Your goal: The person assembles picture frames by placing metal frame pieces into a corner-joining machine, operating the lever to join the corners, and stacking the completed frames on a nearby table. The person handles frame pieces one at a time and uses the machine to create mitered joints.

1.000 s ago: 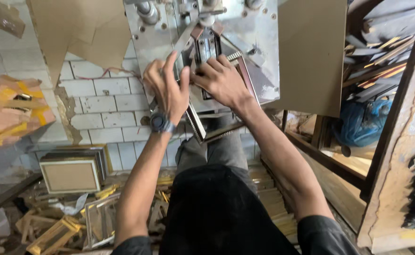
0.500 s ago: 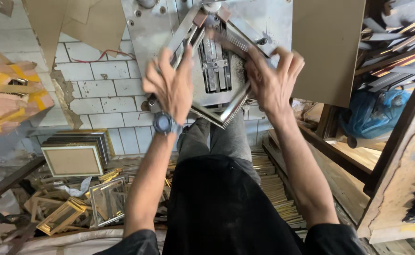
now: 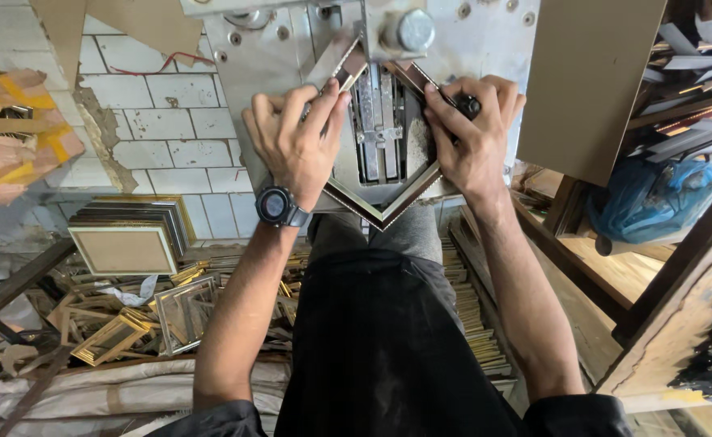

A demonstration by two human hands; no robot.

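Both my hands have dropped flat since half a second ago, when the fingers were splayed and the frame sat tilted between them; now the picture frame [image 3: 384,212] lies down on the metal machine table [image 3: 238,61], turned like a diamond, one corner pointing back at my belly and the opposite corner tucked under the round clamp head [image 3: 408,31]. My left hand [image 3: 295,146] is pressed on the upper left rail, fingers together and curled over its edge, thumb alongside, so that is a firm hold-down more than a pinch. My right hand [image 3: 473,137] does the same on the upper right rail, fingertips hooked over the moulding near a small dark knob; I cannot tell whether it touches that knob. Between my hands run the upright metal guides [image 3: 378,129] of the machine, and the frame's far corner sits right where they meet the clamp. So the joint I am working lies straight ahead of both hands, up the middle, each rail running diagonally away from it toward one palm, and neither hand is clearly nearer. A dark wristwatch [image 3: 276,205] sits on my left wrist. Further out, white tiled wall [image 3: 161,137] on the left, a stack of finished frames [image 3: 133,235] leaning below it, loose gilt frames [image 3: 121,332] heaped on the floor, a brown board [image 3: 590,81] hanging on the right, and a blue bag [image 3: 655,198] beside shelves of moulding strips [image 3: 696,89].
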